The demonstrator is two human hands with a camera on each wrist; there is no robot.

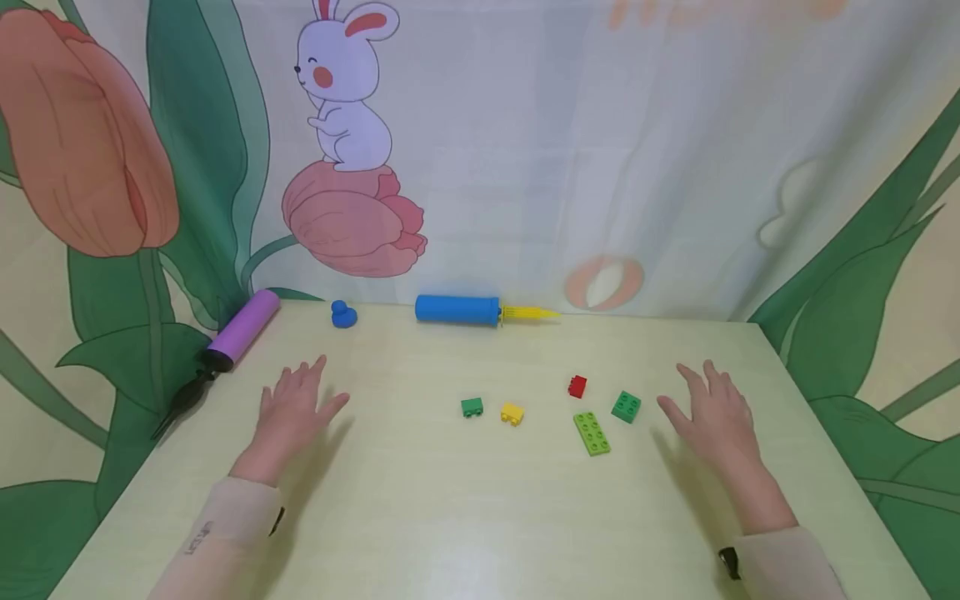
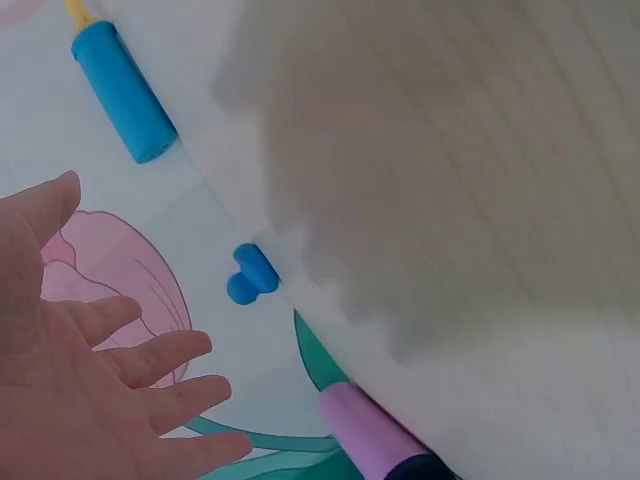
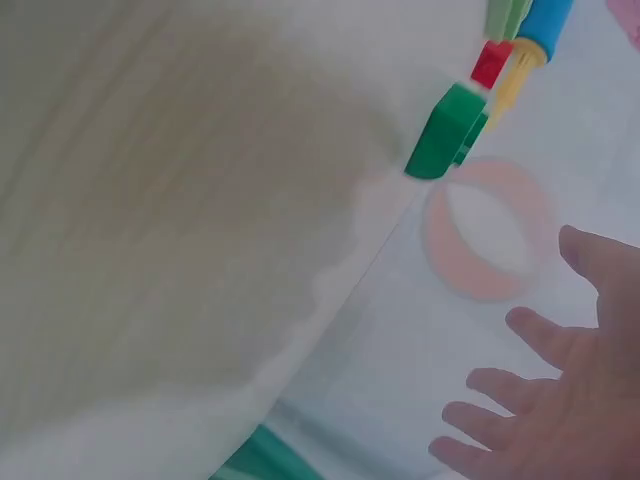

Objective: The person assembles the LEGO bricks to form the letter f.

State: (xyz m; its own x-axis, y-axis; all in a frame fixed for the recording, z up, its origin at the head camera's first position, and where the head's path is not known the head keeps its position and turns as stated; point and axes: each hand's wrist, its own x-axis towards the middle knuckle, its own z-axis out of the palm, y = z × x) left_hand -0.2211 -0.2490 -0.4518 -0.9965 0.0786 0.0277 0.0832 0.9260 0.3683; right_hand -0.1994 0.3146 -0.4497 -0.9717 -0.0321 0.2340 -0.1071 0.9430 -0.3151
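Note:
Spread fingers and nothing in its grasp mark my left hand [image 1: 295, 414], held over the left side of the table. My right hand [image 1: 716, 421] hovers over the right side, fingers apart and holding nothing. Nearest to it is a dark green toy brick [image 1: 626, 407], with a light green brick [image 1: 592, 433] and a red brick [image 1: 577, 387] further left. Around the middle lie a yellow brick [image 1: 512, 413] and a small green brick [image 1: 472, 407]. In the left wrist view, the left palm [image 2: 70, 390] and spread fingers show; the right wrist view shows the right hand [image 3: 570, 390] likewise.
A blue balloon pump [image 1: 457, 309] with a yellow nozzle lies along the table's back edge. Left of it sits a small blue knobbed piece [image 1: 343, 314]. A purple and black pump [image 1: 243, 329] lies at the left edge. Behind hangs a printed curtain [image 1: 495, 167].

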